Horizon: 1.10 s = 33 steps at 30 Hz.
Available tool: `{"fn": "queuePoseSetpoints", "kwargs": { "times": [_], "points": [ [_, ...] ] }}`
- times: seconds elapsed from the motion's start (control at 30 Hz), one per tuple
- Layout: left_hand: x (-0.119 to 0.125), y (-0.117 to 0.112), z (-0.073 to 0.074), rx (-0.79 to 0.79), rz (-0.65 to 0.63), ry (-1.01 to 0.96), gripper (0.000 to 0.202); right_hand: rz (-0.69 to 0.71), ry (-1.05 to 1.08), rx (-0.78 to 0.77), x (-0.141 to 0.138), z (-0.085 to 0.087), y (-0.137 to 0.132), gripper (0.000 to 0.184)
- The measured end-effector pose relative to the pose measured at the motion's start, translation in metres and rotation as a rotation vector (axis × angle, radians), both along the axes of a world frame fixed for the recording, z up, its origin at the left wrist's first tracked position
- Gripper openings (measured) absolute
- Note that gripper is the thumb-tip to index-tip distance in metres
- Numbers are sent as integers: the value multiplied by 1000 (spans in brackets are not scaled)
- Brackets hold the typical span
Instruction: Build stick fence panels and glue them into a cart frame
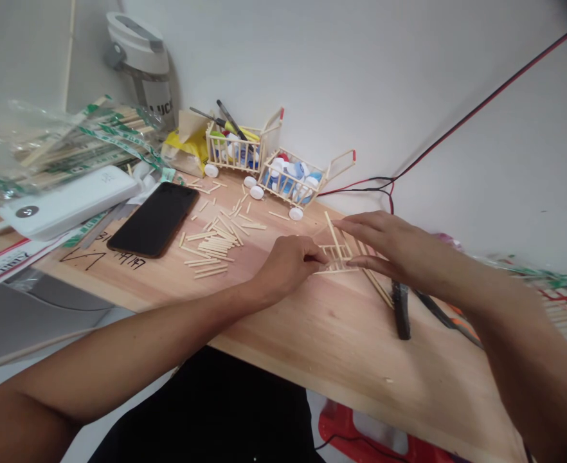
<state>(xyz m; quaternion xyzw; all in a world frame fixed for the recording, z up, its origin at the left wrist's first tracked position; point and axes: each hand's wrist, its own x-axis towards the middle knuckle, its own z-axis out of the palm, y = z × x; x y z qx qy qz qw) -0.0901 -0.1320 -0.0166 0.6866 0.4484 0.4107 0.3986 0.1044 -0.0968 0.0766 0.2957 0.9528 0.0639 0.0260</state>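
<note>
The small openwork frame of pale wooden sticks [335,241] looks partly built on the wooden counter [283,334], the left hand [296,267] apparently pinching its edge, the right hand [392,244] arched beside it, fingers apart. Short loose sticks [216,245] seem left to use; two white-wheeled stick carts [283,196] look complete.
</note>
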Motion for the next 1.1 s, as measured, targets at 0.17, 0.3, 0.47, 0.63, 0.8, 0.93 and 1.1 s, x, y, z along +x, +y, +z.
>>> {"fn": "queuePoseSetpoints", "kwargs": {
  "times": [0.17, 0.3, 0.47, 0.63, 0.8, 0.93, 1.1],
  "points": [
    [0, 0, 1, -3, 7, -9, 14, 7, -1, 17, -1, 0, -1, 49],
    [0, -1, 0, 8, 11, -9, 16, 9, 1, 22, -2, 0, -1, 49],
    [1, -1, 0, 16, 10, 0, 14, 12, 6, 25, -1, -1, 0, 48],
    [0, -2, 0, 12, 10, 1, 14, 8, 9, 21, -1, 0, 0, 47],
    [-1, -3, -2, 15, 14, -24, 17, 5, 7, 17, -4, 3, -3, 49],
    [-2, -3, -1, -12, 61, -99, 18, 0, 11, 5, -4, 2, -1, 49],
    [-5, 0, 10, -229, 50, -316, 18, 15, 7, 8, -1, 1, 1, 49]
  ]
}}
